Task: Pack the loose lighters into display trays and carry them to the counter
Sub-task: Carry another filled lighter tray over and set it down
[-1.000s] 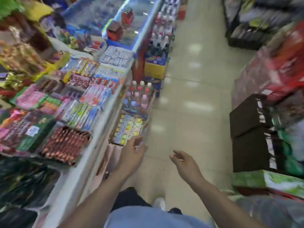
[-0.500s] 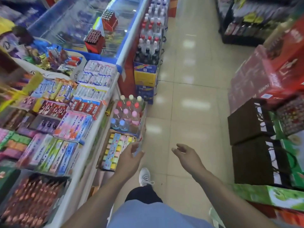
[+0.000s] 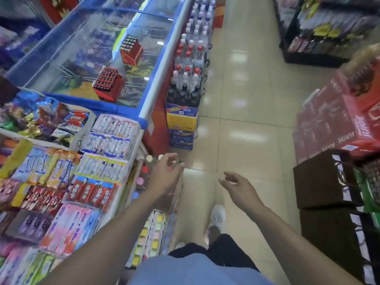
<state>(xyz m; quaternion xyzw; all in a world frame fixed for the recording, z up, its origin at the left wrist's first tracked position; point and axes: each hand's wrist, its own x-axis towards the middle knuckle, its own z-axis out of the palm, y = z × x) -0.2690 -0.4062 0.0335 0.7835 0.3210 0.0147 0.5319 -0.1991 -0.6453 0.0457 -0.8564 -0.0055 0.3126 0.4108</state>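
Two filled lighter trays sit on the glass-topped freezer ahead while both hands hang empty in the aisle.

One red display tray (image 3: 108, 84) and a second display tray (image 3: 131, 50) rest well apart on the freezer lid (image 3: 86, 48), each packed with upright lighters whose caps show as dark rows. The left hand (image 3: 164, 177) hovers beside the snack shelf (image 3: 67, 171) with fingers loosely curled round nothing; the right hand (image 3: 239, 189) is spread and relaxed over the tiled floor (image 3: 246, 120), holding nothing. Judging by looks, each tray is thin card: light but easily crushed, and liable to spill lighters if tipped. Best gripped low on two opposite side walls or cradled under the base, kept level; the glass lid beneath may let it slide.
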